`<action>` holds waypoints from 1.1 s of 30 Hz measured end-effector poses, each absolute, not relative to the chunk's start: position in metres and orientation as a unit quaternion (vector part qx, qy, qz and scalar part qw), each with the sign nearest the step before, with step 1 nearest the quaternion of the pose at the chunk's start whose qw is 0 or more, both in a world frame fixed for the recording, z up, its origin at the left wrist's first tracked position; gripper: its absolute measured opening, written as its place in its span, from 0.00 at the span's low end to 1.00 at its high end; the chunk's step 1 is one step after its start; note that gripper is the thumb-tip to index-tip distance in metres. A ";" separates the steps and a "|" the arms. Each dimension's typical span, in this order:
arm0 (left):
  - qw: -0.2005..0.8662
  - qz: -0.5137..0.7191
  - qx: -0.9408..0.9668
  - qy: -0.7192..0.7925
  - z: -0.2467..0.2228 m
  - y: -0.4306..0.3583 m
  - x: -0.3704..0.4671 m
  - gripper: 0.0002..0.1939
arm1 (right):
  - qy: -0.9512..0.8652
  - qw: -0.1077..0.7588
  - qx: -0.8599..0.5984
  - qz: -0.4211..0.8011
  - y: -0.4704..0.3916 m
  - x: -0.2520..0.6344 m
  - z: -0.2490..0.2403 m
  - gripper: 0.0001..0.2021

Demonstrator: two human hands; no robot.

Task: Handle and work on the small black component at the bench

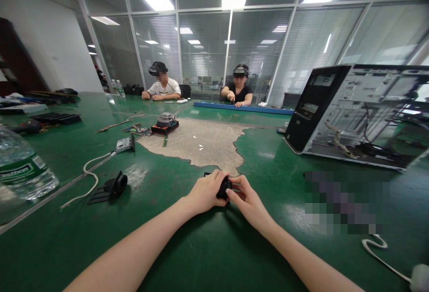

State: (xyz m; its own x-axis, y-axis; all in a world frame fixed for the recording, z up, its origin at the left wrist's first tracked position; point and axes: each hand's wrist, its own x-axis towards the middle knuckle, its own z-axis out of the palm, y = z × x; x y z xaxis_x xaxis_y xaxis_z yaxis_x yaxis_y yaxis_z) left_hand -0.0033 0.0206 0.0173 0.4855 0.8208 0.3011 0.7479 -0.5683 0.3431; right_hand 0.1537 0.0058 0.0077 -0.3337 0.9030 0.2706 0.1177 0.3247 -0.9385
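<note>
Between my hands is a small black rounded part (pixel 224 188), held just above the green table or resting on it; I cannot tell which. My left hand (pixel 209 190) is closed around its left side, thumb toward me. From the right, my right hand (pixel 246 193) pinches the same part with thumb and fingers. Much of the part is covered by my fingers. A black plastic piece (pixel 115 185) with a round end and flat prongs lies on the table to the left. Beyond my hands the green surface (pixel 174 220) gives way to a bare beige patch (pixel 214 142).
An opened computer case (pixel 311 113) stands at right, above a pixelated strip (pixel 345 198). At left are a large water bottle (pixel 25 167) and a metal part (pixel 124 143) with a white cord. A heatsink fan (pixel 166 122) sits farther back. Two people work beyond a blue bar (pixel 241 107).
</note>
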 end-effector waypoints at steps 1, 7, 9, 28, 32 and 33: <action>0.084 0.219 0.857 0.458 0.017 0.021 -0.003 0.33 | -0.686 0.442 -0.373 0.442 0.006 0.154 0.007 0.07; 0.082 0.215 0.856 0.463 0.018 0.021 -0.003 0.34 | -0.686 0.452 -0.380 0.425 0.008 0.153 0.003 0.11; 0.079 0.214 0.856 0.463 0.018 0.021 -0.002 0.33 | -0.687 0.450 -0.383 0.423 0.008 0.154 0.003 0.13; 0.087 0.224 0.857 0.457 0.015 0.022 -0.003 0.33 | -0.684 0.436 -0.393 0.433 0.009 0.154 0.003 0.13; 0.085 0.211 0.856 0.465 0.017 0.021 -0.003 0.34 | -0.690 0.438 -0.381 0.432 0.006 0.155 0.006 0.11; 0.085 0.210 0.856 0.466 0.017 0.021 -0.003 0.34 | -0.690 0.443 -0.377 0.432 0.006 0.155 0.007 0.10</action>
State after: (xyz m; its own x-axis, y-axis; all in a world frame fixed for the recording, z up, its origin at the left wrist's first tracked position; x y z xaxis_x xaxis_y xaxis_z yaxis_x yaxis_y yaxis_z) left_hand -0.0027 0.0207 0.0172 0.4784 0.8325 0.2793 0.7610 -0.5518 0.3412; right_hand 0.1550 0.0059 0.0067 -0.3239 0.9021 0.2850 0.1373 0.3429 -0.9293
